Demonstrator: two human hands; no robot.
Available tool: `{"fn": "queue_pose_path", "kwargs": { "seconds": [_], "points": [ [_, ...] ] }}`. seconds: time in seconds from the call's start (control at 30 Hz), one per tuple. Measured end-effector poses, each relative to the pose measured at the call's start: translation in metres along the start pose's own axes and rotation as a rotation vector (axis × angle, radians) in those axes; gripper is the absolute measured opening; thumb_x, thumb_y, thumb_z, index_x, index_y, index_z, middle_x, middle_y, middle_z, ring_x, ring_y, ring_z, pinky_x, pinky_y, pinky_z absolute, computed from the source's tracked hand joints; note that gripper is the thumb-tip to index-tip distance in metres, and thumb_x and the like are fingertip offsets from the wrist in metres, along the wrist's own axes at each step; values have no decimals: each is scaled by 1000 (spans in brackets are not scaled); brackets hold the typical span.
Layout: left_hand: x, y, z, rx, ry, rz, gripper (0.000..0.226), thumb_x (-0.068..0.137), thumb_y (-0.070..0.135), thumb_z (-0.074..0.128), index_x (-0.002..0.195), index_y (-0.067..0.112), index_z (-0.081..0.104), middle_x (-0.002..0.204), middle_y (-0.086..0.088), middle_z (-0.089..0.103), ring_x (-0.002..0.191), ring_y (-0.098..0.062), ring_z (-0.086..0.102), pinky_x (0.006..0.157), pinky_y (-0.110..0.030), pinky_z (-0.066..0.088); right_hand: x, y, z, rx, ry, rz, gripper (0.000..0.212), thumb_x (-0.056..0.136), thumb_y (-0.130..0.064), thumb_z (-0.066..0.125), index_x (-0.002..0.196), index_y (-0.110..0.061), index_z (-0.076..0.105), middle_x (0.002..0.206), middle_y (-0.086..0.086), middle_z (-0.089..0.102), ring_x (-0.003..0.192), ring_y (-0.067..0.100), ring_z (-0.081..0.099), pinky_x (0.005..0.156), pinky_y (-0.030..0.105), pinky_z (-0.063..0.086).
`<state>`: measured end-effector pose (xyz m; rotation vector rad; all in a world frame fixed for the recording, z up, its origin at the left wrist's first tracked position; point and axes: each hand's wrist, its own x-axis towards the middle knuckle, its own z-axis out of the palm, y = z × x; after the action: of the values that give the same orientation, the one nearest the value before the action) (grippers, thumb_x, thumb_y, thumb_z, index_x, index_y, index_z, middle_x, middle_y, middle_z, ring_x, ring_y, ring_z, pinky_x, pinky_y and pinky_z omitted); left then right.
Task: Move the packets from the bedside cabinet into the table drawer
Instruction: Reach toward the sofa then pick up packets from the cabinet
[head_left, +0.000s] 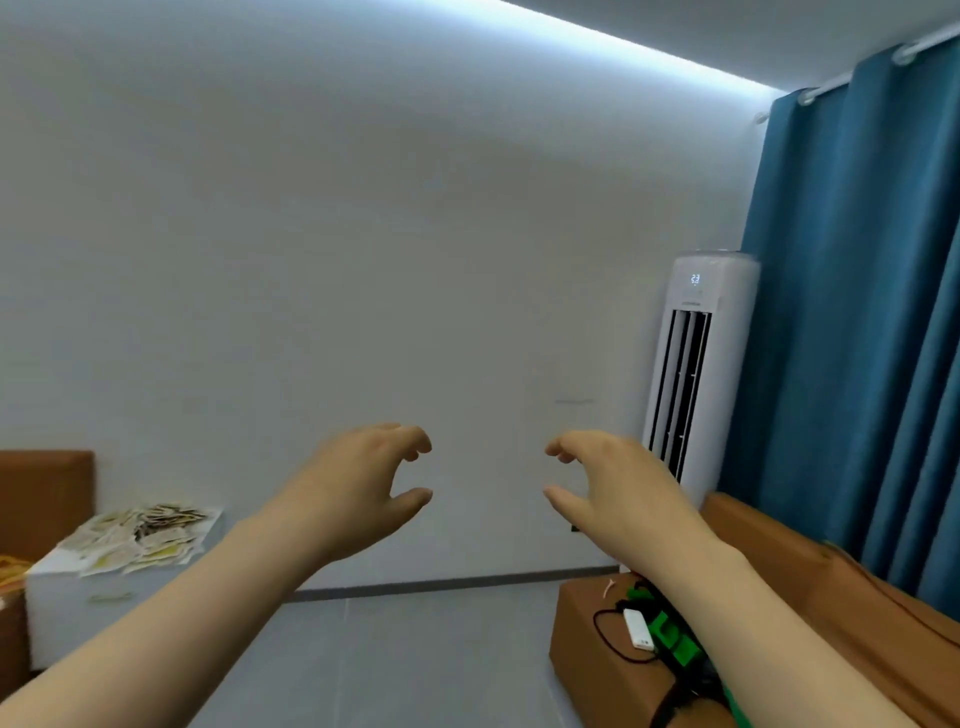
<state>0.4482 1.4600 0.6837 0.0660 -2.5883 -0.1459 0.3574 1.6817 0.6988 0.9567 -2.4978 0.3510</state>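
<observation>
Several pale packets (140, 538) lie heaped on top of a white bedside cabinet (67, 608) at the lower left. My left hand (363, 483) and my right hand (608, 483) are both raised in front of the bare wall, far from the packets. Each hand has loosely curled fingers with the thumb apart and holds nothing. No table drawer shows in this view.
A white standing air conditioner (696, 364) stands against the wall beside blue curtains (857, 312). At lower right a brown box (597, 649) carries a white device, a black cable and green parts. An orange-brown headboard (41, 499) stands behind the cabinet.
</observation>
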Motion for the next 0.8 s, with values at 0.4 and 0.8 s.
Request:
{"fn": "queue_pose_path", "kwargs": {
  "seconds": [0.4, 0.8],
  "points": [
    [118, -147, 96, 137, -46, -261, 41, 88, 43, 57, 127, 30, 49, 120, 14, 56, 109, -6, 54, 92, -22, 44, 224, 14, 166, 197, -62, -223, 41, 92, -35, 55, 131, -25, 51, 127, -8, 59, 117, 11, 53, 96, 29, 45],
    [163, -339, 161, 205, -69, -567, 38, 86, 41, 61, 121, 29, 54, 115, 13, 60, 103, -5, 55, 87, -23, 45, 410, -77, 338, 340, -223, -465, 40, 91, -34, 54, 130, -26, 51, 125, -8, 59, 116, 12, 53, 94, 28, 45]
  ]
}}
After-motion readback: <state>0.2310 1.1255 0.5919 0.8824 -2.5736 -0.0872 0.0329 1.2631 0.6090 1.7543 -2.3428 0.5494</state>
